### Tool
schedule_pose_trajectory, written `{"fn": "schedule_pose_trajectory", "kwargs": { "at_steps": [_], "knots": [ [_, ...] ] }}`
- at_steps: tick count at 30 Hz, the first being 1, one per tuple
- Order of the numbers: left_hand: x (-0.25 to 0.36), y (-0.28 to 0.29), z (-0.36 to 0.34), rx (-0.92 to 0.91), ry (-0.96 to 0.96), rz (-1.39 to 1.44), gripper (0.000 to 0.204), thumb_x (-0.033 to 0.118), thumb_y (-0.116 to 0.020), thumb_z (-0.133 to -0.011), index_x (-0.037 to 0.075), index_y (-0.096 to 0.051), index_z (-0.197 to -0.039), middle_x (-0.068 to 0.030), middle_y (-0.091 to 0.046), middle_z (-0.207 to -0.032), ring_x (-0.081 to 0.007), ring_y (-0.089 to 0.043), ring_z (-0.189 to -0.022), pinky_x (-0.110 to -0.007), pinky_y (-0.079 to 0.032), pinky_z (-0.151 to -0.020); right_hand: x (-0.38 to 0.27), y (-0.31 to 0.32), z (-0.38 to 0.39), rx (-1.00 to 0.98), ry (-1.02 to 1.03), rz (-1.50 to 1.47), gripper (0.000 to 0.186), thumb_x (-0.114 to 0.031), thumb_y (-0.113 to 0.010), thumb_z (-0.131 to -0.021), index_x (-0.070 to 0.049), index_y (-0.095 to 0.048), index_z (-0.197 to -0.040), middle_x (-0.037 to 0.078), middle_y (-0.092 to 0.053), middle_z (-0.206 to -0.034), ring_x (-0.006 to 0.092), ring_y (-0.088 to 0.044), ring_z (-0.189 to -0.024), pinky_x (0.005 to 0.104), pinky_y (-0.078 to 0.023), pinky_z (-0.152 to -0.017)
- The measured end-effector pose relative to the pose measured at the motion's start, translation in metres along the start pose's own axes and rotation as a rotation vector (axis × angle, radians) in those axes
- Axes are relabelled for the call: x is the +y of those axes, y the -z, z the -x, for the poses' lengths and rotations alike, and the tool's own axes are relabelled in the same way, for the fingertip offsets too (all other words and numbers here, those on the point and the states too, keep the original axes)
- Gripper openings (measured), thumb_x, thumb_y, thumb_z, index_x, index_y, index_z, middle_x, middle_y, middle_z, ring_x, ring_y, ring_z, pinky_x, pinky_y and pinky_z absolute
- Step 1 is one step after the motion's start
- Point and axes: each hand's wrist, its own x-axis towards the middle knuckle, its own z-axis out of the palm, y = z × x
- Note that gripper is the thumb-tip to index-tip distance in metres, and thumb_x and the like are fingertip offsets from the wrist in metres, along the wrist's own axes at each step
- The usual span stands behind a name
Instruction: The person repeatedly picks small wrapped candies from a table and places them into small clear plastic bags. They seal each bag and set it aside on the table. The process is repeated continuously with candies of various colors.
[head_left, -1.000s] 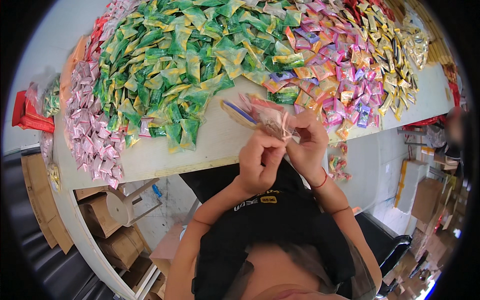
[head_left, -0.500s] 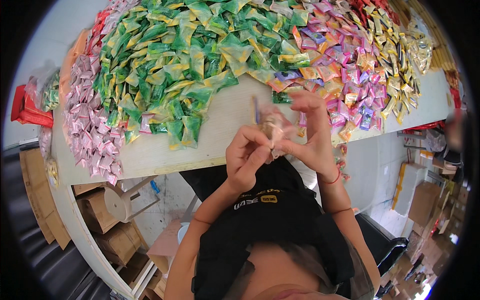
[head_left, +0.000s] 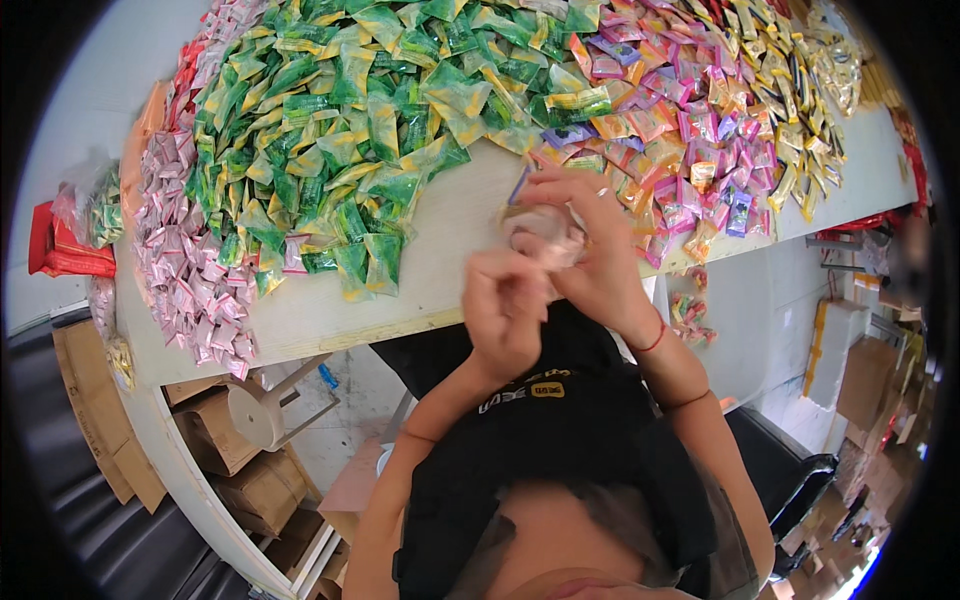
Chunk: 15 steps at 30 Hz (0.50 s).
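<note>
In front of my chest, above the table's near edge, a small clear plastic bag (head_left: pixel 548 232) with its contents is smeared by motion. My right hand (head_left: pixel 597 245) curls round it from the right, its fingers bent over the top. Close against the bag's lower left is my left hand (head_left: pixel 500 308), its fingers bent inward; what they pinch is blurred. Beyond the hands lies a wide heap of green and yellow wrapped packets (head_left: pixel 385 125). To the right of that heap spread pink, orange and purple packets (head_left: pixel 690 150).
Pink-white packets (head_left: pixel 195 270) cover the left side of the white table (head_left: pixel 400 325). Yellow and black stick packets (head_left: pixel 800 130) lie far right. Below the table at left are a stool (head_left: pixel 258 415) and cardboard boxes (head_left: pixel 255 492). A black chair (head_left: pixel 785 470) stands at right.
The bag has shifted slightly up and my right hand has closed over it, its raised fingers now bent. My left hand's fingers have curled in and drawn a little lower.
</note>
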Motion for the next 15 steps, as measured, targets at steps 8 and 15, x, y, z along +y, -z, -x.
{"fn": "schedule_pose_trajectory", "kwargs": {
  "at_steps": [8, 15],
  "knots": [
    [0.002, 0.006, -0.012, 0.253, 0.202, 0.391, 0.011, 0.013, -0.045, -0.096, 0.005, -0.04, -0.1, -0.0042, -0.05, -0.074, -0.0073, -0.042, -0.052, -0.019, -0.035, -0.047, -0.006, 0.012, 0.041, -0.094, -0.088, -0.118, 0.056, -0.023, -0.084, -0.064, -0.003, -0.054, -0.107, 0.008, -0.059, -0.093, 0.018, -0.062, -0.076, 0.0265, -0.049, -0.06],
    [0.002, 0.022, -0.005, 0.224, 0.176, 0.426, 0.013, 0.014, -0.045, -0.096, 0.005, -0.038, -0.1, -0.0058, -0.05, -0.075, -0.0092, -0.044, -0.054, -0.022, -0.037, -0.047, -0.008, 0.003, 0.03, -0.197, -0.603, -0.955, 0.035, -0.01, -0.07, -0.081, 0.001, -0.056, -0.111, 0.004, -0.063, -0.092, 0.0079, -0.061, -0.082, 0.0221, -0.05, -0.064]
  ]
}}
